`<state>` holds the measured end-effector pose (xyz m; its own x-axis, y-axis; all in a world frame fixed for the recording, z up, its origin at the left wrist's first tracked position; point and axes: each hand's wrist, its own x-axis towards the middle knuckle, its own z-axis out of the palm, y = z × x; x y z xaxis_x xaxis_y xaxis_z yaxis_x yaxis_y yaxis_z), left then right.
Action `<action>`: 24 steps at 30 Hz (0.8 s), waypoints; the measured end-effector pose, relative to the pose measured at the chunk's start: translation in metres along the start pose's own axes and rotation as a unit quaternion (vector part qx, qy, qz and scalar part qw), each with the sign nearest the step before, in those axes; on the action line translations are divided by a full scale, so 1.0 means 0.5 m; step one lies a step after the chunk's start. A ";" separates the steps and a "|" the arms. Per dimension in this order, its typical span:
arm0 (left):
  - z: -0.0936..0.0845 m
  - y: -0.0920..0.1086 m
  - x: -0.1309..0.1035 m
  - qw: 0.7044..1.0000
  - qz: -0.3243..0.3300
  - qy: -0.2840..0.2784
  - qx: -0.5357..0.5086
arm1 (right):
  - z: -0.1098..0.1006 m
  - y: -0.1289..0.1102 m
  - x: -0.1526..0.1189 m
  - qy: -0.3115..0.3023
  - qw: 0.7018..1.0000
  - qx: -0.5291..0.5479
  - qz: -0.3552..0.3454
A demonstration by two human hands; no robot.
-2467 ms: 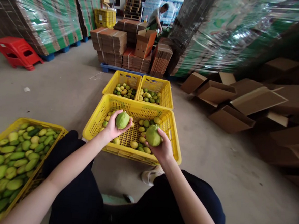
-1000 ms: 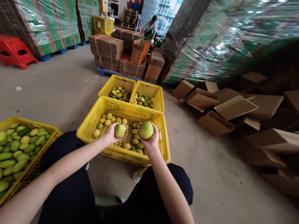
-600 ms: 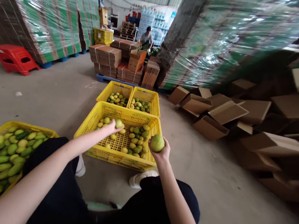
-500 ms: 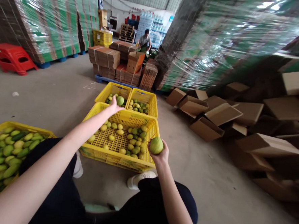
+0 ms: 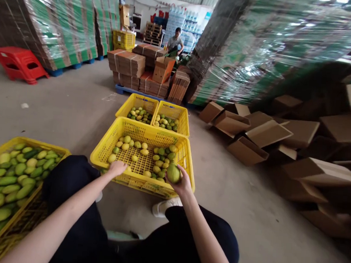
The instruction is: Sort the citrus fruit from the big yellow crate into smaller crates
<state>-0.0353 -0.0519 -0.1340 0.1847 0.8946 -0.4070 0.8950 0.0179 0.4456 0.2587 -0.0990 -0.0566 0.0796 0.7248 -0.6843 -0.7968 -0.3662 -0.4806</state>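
Observation:
My right hand [image 5: 184, 181] is closed around a round green-yellow lemon [image 5: 173, 173], above the near right corner of a large yellow plastic crate [image 5: 125, 124]. At that crate's near side, my left hand [image 5: 117, 169] reaches in over the rim, close beside a small yellow lemon [image 5: 129, 168]. Its fingers are partly hidden, so whether they touch it is unclear. Yellow lemons [image 5: 125, 144] lie apart on the crate's left side, and a denser group of yellow and green ones [image 5: 162, 158] fills its right side.
Two smaller yellow crates [image 5: 172, 107] with fruit stand behind. A full crate of green-yellow fruit [image 5: 15, 177] is at my left. Empty cartons [image 5: 248, 146] pile up on the right. Flattened cardboard bundles [image 5: 129, 63], a red stool [image 5: 20, 64] and another person [image 5: 175, 42] are farther back.
My left hand has come back from the far left crate, where a green fruit was at its fingers, to the large crate's near side. My right hand keeps its lemon, now slightly left.

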 end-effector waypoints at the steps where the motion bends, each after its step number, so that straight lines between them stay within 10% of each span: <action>1: 0.009 -0.006 -0.001 1.000 -0.016 -0.005 0.018 | 0.004 0.005 0.001 0.000 1.000 -0.006 0.005; 11: 0.024 -0.017 -0.010 0.995 -0.024 0.017 0.099 | 0.059 0.089 -0.019 0.055 0.988 -0.104 0.101; 19: 0.031 -0.021 -0.012 0.993 -0.020 0.029 0.116 | 0.291 -0.177 0.053 -0.013 0.994 -0.065 -0.081; 24: 0.030 -0.017 -0.018 0.991 -0.006 0.044 0.128 | 0.240 -0.174 0.139 0.023 0.959 -0.272 -0.072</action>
<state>-0.0385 -0.0667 -0.1461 0.1474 0.9309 -0.3342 0.9727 -0.0751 0.2197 0.2617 0.0533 0.0034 0.2021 0.7689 -0.6066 -0.3464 -0.5232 -0.7786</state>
